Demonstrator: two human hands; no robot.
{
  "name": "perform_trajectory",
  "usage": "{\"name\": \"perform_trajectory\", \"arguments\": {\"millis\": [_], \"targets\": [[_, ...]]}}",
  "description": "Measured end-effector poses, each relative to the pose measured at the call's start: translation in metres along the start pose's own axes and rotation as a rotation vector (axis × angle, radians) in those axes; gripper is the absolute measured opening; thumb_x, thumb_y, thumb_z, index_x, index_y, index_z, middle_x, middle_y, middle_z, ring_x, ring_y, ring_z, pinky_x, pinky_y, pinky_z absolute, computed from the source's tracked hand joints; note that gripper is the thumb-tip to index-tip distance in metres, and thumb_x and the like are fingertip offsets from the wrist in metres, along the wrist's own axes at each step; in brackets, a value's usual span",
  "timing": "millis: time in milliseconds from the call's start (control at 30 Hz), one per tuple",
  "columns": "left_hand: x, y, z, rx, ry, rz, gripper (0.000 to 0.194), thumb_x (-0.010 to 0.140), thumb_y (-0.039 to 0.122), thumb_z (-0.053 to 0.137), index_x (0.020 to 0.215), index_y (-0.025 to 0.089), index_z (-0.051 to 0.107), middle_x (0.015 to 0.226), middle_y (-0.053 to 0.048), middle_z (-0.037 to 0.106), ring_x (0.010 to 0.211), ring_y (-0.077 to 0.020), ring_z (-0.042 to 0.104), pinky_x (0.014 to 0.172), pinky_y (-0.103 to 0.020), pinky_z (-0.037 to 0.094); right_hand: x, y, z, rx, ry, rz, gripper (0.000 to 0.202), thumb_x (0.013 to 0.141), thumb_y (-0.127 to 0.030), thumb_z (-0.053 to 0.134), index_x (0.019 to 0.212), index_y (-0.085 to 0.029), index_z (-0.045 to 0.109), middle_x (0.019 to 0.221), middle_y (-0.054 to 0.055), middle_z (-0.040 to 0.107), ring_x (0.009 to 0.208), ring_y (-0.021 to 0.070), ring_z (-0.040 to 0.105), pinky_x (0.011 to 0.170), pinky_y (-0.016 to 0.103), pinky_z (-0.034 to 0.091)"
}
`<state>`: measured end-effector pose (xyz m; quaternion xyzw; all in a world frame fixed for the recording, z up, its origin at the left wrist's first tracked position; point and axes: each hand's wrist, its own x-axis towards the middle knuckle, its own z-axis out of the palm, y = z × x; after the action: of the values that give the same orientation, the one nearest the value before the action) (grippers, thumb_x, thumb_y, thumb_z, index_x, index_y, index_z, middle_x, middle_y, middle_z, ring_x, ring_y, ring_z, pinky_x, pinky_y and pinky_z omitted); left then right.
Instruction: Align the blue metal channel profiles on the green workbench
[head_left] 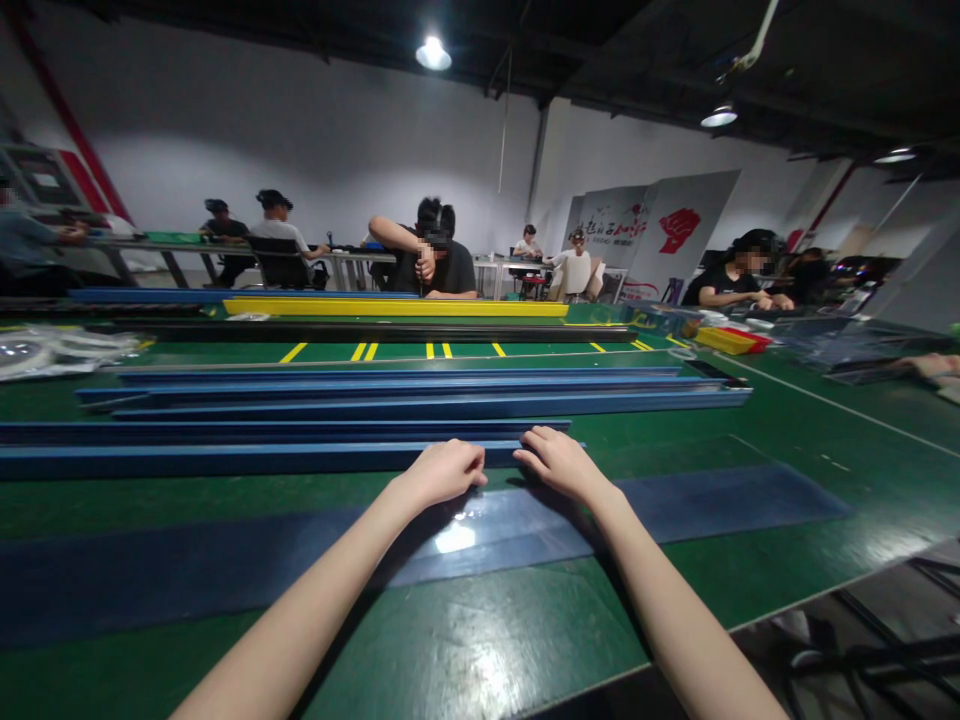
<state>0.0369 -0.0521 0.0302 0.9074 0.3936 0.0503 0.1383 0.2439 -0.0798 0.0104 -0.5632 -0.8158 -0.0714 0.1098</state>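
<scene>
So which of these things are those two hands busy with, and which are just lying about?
Apparently in use:
- nearest blue rail, at left hand and right hand
- clear strip below them

Seemingly lying about:
- farther blue rails
- yellow rail
- black rail
- yellow tray

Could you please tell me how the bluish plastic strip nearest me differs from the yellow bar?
The bluish strip is translucent; the yellow bar looks opaque. The strip lies flat and broad, while the bar is narrow. The strip is near your arms; the bar is farther back. Both are long.
</scene>
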Motion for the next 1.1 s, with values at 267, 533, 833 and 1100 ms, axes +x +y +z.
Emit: {"name": "perform_trajectory", "arguments": {"millis": [267,533,833,1100], "targets": [[-0.003,0.004,-0.007,0.15,0.176,0.009,0.012,0.084,0.03,0.045,0.087,0.024,0.055,0.091,0.001,0.06,0.083,-0.015,0.058,0.062,-0.021,0.038,0.0,-0.012,-0.003,0.067,0.123,-0.098,0.027,0.088,-0.039,0.038,0.093,-0.017,0.052,0.091,0.008,0.058,0.087,0.0185,0.049,0.075,0.029,0.035],[0.0,0.002,-0.002,0.236,0.312,0.02,0.014,0.087,0.03,0.043,0.092,0.023,0.054,0.091,0.0,0.056,0.082,-0.0135,0.056,0.069,-0.023,0.039,0.002,-0.015,0.0,-0.027,0.151,-0.08,0.022,0.089,-0.032,0.035,0.081,-0.018,0.05,0.081,0.006,0.056,0.076,0.0174,0.047,0.067,0.027,0.031],[0.003,0.0,0.011,0.344,0.489,0.178,0.021,0.088,0.025,0.038,0.103,0.018,0.051,0.104,-0.009,0.052,0.095,-0.0207,0.047,0.077,-0.033,0.038,0.003,-0.006,0.003,-0.162,0.205,0.035,0.023,0.089,-0.027,0.032,0.079,-0.018,0.05,0.08,0.007,0.058,0.078,0.0192,0.046,0.071,0.03,0.026],[0.003,-0.003,0.022,0.36,0.356,0.406,0.044,0.083,0.044,0.045,0.12,0.019,0.045,0.128,-0.011,0.043,0.122,-0.025,0.032,0.099,-0.039,0.026,0.002,0.014,0.004,-0.169,0.274,0.221,0.021,0.088,-0.028,0.034,0.079,-0.019,0.051,0.08,0.007,0.059,0.08,0.0201,0.046,0.076,0.031,0.025]]}}
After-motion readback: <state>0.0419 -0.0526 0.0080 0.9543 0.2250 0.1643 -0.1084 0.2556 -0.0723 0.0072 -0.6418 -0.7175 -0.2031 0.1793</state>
